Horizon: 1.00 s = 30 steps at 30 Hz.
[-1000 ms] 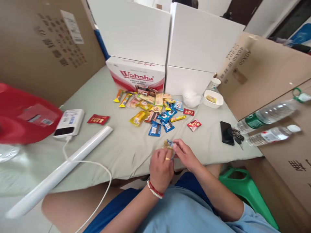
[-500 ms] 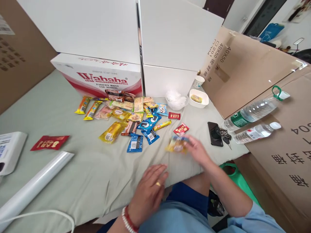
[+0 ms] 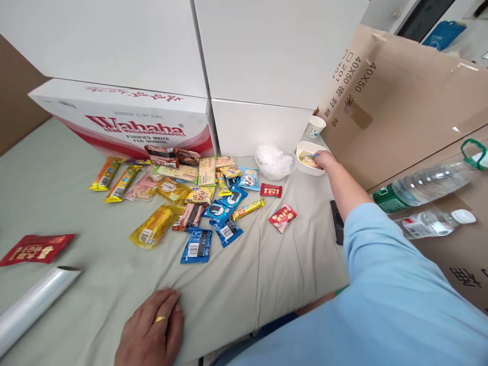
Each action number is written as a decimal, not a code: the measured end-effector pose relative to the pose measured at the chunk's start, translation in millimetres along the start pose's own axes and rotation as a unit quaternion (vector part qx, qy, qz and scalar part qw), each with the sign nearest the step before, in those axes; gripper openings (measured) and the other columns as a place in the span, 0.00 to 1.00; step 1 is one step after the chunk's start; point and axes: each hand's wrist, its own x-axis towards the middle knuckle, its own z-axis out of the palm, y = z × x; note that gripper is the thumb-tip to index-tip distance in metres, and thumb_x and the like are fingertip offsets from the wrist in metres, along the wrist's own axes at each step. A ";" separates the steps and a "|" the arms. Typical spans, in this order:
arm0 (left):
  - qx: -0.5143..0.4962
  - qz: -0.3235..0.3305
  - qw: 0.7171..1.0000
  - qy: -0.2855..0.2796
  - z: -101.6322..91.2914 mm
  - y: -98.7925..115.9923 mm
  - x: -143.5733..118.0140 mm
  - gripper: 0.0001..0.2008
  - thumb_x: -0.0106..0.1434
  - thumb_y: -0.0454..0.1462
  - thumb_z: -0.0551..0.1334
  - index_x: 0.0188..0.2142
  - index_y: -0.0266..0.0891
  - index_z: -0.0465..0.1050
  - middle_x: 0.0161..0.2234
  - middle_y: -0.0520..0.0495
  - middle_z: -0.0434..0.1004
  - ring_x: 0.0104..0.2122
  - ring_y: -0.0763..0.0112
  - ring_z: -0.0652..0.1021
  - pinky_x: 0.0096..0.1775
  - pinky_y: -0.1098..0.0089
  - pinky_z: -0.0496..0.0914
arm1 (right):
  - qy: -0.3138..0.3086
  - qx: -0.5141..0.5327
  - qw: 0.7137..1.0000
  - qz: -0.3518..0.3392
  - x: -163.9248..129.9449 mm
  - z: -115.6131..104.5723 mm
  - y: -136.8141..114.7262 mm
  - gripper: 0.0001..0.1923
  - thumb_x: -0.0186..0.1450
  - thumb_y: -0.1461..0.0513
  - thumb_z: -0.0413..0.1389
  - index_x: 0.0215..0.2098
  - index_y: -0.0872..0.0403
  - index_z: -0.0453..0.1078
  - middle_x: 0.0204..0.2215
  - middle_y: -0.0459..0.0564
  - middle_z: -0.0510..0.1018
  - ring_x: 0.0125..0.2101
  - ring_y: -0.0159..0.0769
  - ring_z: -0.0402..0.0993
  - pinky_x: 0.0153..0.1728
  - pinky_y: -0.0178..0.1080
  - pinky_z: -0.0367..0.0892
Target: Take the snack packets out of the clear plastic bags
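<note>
At the back right, my right hand reaches into a white bowl. Its closed fingers hold a yellow-and-blue snack packet low inside; the fingertips are partly hidden. My left hand lies flat on the cloth near the front edge, holding nothing, a ring on one finger. Between the hands lie a red snack packet, a smaller red packet and a thin yellow bar. Blue packets and a large yellow packet lie beyond my left hand.
A bowl with crumpled clear plastic stands left of the white bowl, and a paper cup behind it. Bottles and a phone lie right. Far left are a red packet and a plastic roll. Boxes wall the back.
My right hand has carried the snack packet from the front of the cloth into the white bowl. My left hand now rests further left in view, and the view has shifted.
</note>
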 end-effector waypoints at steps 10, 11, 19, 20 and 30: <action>-0.027 -0.025 0.999 0.009 0.8 2.7 -2.9 0.10 0.67 0.33 0.59 0.48 0.40 0.71 0.45 0.38 0.78 0.47 0.52 0.79 0.50 0.53 0.73 | 0.193 -0.038 0.969 -0.153 -40.1 6.1 -9.1 0.13 0.69 0.63 0.52 0.43 0.58 0.78 0.50 0.66 0.75 0.52 0.48 0.64 0.51 0.49 0.62; -0.025 -0.027 0.999 0.009 1.4 3.1 -3.3 0.10 0.68 0.33 0.58 0.48 0.40 0.71 0.45 0.38 0.77 0.47 0.52 0.79 0.50 0.53 0.73 | 0.189 -0.028 0.966 -0.174 -44.5 7.4 -18.5 0.14 0.70 0.63 0.50 0.43 0.57 0.78 0.47 0.63 0.77 0.49 0.46 0.66 0.50 0.47 0.63; -0.024 -0.050 0.998 0.005 1.6 8.3 -3.8 0.09 0.68 0.32 0.57 0.46 0.39 0.72 0.46 0.39 0.77 0.47 0.54 0.78 0.48 0.56 0.72 | 0.057 -0.017 0.969 -0.242 -70.6 43.3 -109.7 0.12 0.61 0.62 0.62 0.43 0.54 0.78 0.42 0.55 0.80 0.42 0.42 0.74 0.47 0.41 0.66; -0.027 -0.055 0.998 0.003 1.1 9.3 -4.0 0.09 0.68 0.32 0.57 0.46 0.38 0.72 0.45 0.39 0.78 0.47 0.54 0.78 0.48 0.56 0.73 | 0.046 -0.022 0.977 -0.208 -74.2 46.7 -114.3 0.10 0.59 0.64 0.63 0.40 0.55 0.79 0.41 0.55 0.81 0.41 0.43 0.74 0.46 0.42 0.66; -0.094 -0.108 0.989 0.024 -2.5 13.5 -7.7 0.09 0.68 0.31 0.56 0.41 0.39 0.75 0.41 0.41 0.78 0.44 0.57 0.77 0.50 0.55 0.74 | 0.155 0.256 0.931 -0.211 -137.8 -3.5 -107.8 0.08 0.65 0.60 0.53 0.38 0.51 0.73 0.42 0.58 0.77 0.41 0.42 0.69 0.41 0.43 0.67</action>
